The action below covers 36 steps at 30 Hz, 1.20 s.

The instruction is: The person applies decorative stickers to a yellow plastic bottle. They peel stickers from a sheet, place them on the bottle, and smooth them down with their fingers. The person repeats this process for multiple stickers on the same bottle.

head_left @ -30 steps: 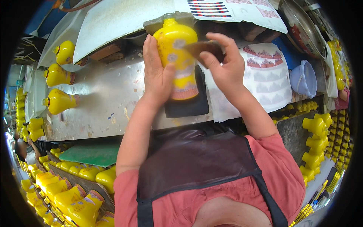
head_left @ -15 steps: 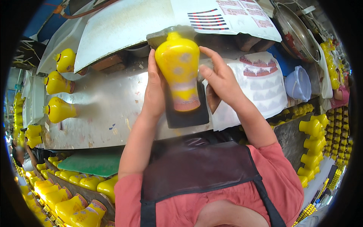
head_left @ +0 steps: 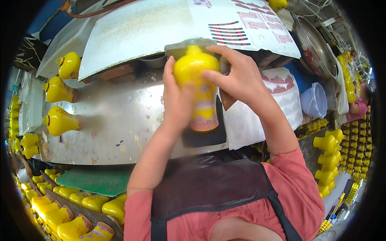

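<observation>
A glossy yellow vase [head_left: 196,66] with pale purple decals and a pink patterned band at its foot lies over a black pad [head_left: 205,138], its neck against a grey-brown block [head_left: 189,45]. Along the vase's left side rests my left hand [head_left: 177,98], fingers closed on it, its thumb smeared by motion. My right hand [head_left: 239,74] grips the shoulder from the right, index finger by the neck and thumb across the body. Below the right palm a brown angular piece [head_left: 227,101] shows; whether the hand holds it I cannot tell.
Several yellow vases [head_left: 60,89] lie on the metal table's [head_left: 108,136] left side. White decal sheets [head_left: 277,88] lie right, near a pale blue bucket [head_left: 314,99]. A raised white board [head_left: 132,36] with decal strips spans the back. Racked yellow vases [head_left: 327,160] flank me.
My right hand has moved up and over the vase, its thumb now on the body. The left thumb has swung onto the vase's front. The view has shifted slightly.
</observation>
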### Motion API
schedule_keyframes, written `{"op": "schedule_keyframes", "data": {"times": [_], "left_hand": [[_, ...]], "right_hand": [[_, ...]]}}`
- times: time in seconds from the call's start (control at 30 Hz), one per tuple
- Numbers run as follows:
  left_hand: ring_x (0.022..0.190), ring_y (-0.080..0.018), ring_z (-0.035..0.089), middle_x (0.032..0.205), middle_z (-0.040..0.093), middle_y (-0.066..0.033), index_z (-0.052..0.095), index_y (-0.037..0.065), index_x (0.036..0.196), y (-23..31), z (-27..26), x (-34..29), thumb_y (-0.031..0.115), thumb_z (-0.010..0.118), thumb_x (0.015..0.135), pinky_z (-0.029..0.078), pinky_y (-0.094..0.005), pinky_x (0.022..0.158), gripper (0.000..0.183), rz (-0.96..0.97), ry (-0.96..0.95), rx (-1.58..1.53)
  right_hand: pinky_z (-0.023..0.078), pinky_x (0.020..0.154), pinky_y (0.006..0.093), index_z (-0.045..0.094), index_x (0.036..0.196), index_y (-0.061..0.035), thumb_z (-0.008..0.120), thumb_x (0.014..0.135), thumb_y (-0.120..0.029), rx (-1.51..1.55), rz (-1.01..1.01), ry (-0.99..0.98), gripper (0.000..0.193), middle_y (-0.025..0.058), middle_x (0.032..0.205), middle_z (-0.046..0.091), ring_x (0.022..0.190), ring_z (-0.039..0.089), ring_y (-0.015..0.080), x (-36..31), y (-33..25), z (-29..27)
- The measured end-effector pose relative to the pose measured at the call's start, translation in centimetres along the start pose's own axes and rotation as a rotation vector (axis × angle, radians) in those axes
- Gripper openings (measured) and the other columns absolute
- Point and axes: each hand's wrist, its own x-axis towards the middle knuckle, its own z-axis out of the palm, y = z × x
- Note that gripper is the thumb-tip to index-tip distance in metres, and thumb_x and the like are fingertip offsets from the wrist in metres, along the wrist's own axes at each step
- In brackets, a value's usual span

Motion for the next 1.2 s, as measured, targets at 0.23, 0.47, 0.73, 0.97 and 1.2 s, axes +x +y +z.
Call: {"op": "schedule_keyframes", "data": {"times": [0.23, 0.47, 0.73, 0.97, 1.2], "left_hand": [[0.119, -0.0320, 0.056, 0.129, 0.053, -0.0183, 0.057, 0.001, 0.131, 0.8, 1.0, 2.4, 0.036, 0.057, 0.101, 0.044, -0.0430, 0.105, 0.046, 0.067, 0.147, 0.164], [0.115, -0.0327, 0.056, 0.125, 0.053, -0.0178, 0.058, 0.002, 0.128, 0.5, 1.3, 2.4, 0.033, 0.049, 0.104, 0.044, -0.0429, 0.104, 0.040, 0.133, 0.173, 0.198], [0.115, -0.0320, 0.057, 0.125, 0.053, -0.0170, 0.058, 0.002, 0.128, 0.4, 1.4, 2.2, 0.032, 0.046, 0.106, 0.044, -0.0420, 0.104, 0.040, 0.132, 0.178, 0.198], [0.121, -0.0332, 0.056, 0.131, 0.054, -0.0191, 0.055, 0.000, 0.134, 0.2, 1.2, 2.1, 0.033, 0.046, 0.106, 0.042, -0.0424, 0.107, 0.044, 0.082, 0.153, 0.111], [0.128, -0.0356, 0.052, 0.138, 0.051, -0.0221, 0.049, -0.003, 0.140, -0.3, 1.0, 1.5, 0.038, 0.048, 0.107, 0.040, -0.0439, 0.111, 0.052, 0.101, 0.091, 0.169]], "right_hand": [[0.057, 0.078, 0.0372, 0.071, 0.122, -0.0012, 0.080, 0.079, -0.041, -0.056, -0.011, 0.000, 0.059, 0.0183, 0.101, 0.074, 0.083, 0.074, 0.0279, 0.6, -0.3, 0.1], [0.057, 0.086, 0.0438, 0.074, 0.116, -0.0020, 0.080, 0.077, -0.046, -0.036, -0.047, 0.045, 0.059, 0.0195, 0.106, 0.075, 0.095, 0.073, 0.0367, 0.7, -0.3, 0.5], [0.057, 0.085, 0.0439, 0.073, 0.116, -0.0023, 0.080, 0.078, -0.047, -0.044, -0.068, 0.070, 0.059, 0.0190, 0.106, 0.074, 0.095, 0.072, 0.0366, 0.5, 0.1, 0.7], [0.057, 0.087, 0.0444, 0.072, 0.117, -0.0013, 0.080, 0.077, -0.048, -0.055, -0.074, 0.069, 0.062, 0.0197, 0.108, 0.074, 0.097, 0.072, 0.0371, 0.6, 0.2, 0.9], [0.054, 0.061, 0.0386, 0.073, 0.124, -0.0171, 0.074, 0.090, -0.024, -0.128, -0.414, 0.070, 0.035, 0.0107, 0.086, 0.064, 0.069, 0.067, 0.0286, -0.2, 0.6, 0.3]]}}
